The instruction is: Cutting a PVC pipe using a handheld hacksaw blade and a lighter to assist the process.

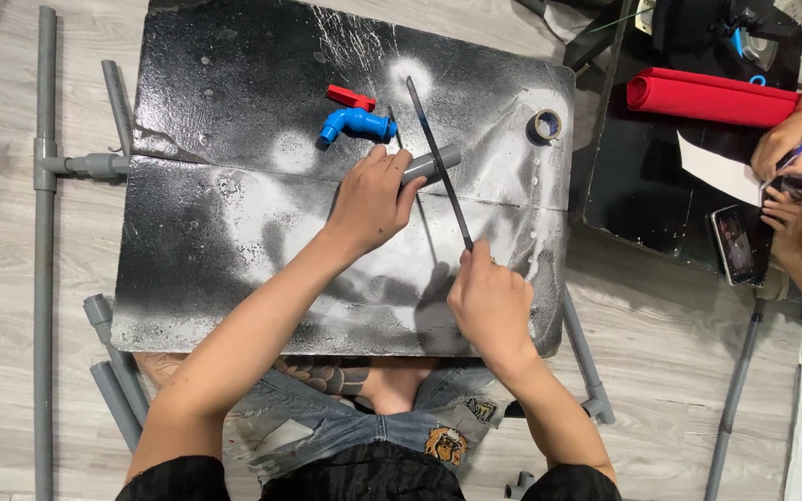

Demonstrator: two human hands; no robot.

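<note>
My left hand [370, 199] grips a short grey plastic pipe [435, 164] and holds it down on a black, paint-spattered board [234, 232]. My right hand [489, 301] holds the near end of a long thin dark saw blade [438, 160], which lies slanted across the pipe's free end. A blue plastic tap with a red handle [353, 119] lies on the board just beyond my left hand.
A roll of tape [545, 125] sits at the board's right edge. Grey pipes and fittings [45, 167] lie on the wooden floor around the board. At the right, another person's hands [784, 139] hold a pen over paper beside a phone [733, 243] and a red roll [712, 97].
</note>
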